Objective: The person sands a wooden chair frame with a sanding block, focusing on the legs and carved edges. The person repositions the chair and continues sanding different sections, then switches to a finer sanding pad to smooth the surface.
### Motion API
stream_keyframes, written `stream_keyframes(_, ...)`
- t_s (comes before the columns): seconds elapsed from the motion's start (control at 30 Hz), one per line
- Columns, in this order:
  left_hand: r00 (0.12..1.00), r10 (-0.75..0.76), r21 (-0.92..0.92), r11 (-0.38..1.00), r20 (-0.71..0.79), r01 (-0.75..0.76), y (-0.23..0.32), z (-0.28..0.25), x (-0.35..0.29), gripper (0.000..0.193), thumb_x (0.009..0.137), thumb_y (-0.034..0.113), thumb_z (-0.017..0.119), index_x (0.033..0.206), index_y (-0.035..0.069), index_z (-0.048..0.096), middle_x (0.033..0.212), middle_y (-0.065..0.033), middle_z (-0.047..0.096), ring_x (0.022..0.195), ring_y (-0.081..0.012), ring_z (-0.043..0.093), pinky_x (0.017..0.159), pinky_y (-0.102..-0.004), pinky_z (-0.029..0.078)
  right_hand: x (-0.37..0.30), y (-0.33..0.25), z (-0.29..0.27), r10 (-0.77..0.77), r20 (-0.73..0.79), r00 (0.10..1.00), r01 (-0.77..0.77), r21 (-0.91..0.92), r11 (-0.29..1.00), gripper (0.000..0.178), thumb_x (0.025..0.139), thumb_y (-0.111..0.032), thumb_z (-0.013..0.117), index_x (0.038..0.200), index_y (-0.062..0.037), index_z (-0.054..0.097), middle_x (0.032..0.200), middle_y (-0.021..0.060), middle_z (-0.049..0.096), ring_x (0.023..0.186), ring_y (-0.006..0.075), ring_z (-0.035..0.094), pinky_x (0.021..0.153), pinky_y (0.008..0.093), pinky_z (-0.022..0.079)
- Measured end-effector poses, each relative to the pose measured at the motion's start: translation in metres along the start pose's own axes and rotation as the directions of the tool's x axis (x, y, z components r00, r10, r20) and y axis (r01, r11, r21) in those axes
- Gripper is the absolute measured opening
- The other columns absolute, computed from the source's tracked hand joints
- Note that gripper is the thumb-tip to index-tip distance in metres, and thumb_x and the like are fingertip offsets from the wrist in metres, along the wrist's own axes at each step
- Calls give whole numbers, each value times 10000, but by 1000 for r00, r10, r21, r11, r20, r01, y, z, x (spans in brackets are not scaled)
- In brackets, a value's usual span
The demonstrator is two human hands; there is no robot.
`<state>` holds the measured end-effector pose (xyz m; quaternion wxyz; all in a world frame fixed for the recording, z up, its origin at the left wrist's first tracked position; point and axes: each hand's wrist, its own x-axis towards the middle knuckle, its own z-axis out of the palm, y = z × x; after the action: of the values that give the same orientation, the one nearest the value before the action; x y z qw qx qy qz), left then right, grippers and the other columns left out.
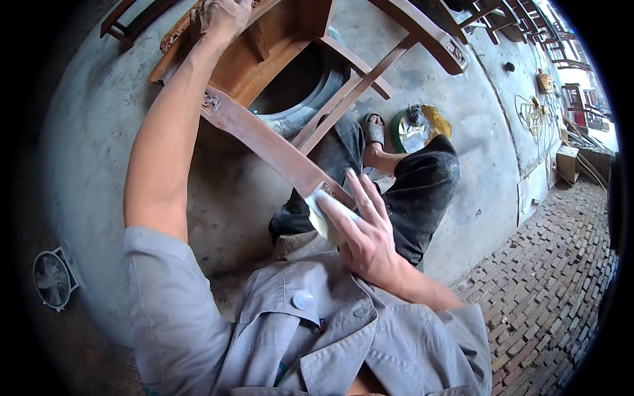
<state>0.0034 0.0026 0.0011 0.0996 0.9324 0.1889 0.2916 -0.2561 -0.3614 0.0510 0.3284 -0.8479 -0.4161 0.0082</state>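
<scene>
A reddish-brown wooden chair frame (264, 142) with carved details lies tipped over in front of me. My left hand (224, 18) reaches to its far left side, with the fingers curled over a carved part; the picture's top edge cuts off some of that hand. At the near end of a curved chair leg, my right hand (370, 241) presses a pale folded sheet, which looks like sandpaper (321, 223), against the wood. Two fingers of this hand stand out straight, while the others lie along the sheet, slightly blurred.
Under the chair sits a round, dark-centred ring like a tyre (310, 109). Beside my foot stands a green-rimmed round container (399, 132) with a yellow bag. A fan (53, 278) stands at far left. More wooden furniture (502, 16), coiled cable (533, 117) and brick paving (528, 290) lie rightward.
</scene>
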Motion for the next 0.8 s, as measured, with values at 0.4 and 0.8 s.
stream_keyframes(0.4, 1000, -5, 1, 1000, 22, 5, 2, -2, -2, 506, 923, 424, 565, 1202, 5, 615, 1171, -270, 642, 1148, -436, 578, 1018, -508, 425, 2, 23, -20, -113, 141, 984, 110, 33, 993, 626, 632, -73, 659, 1257, -64, 629, 1086, 116, 704, 1376, 346, 467, 1196, 579, 259)
stream_keyframes(0.8, 997, 23, -4, 1000, -67, -23, -3, 14, -1, 436, 905, 401, 584, 1136, 34, 632, 1154, -221, 654, 1131, -384, 587, 1007, -522, 409, 71, 69, -39, -539, 319, 779, 485, 238, 842, 498, 682, -123, 725, 1176, -119, 664, 1138, 23, 694, 1301, 265, 524, 1176, 521, 353)
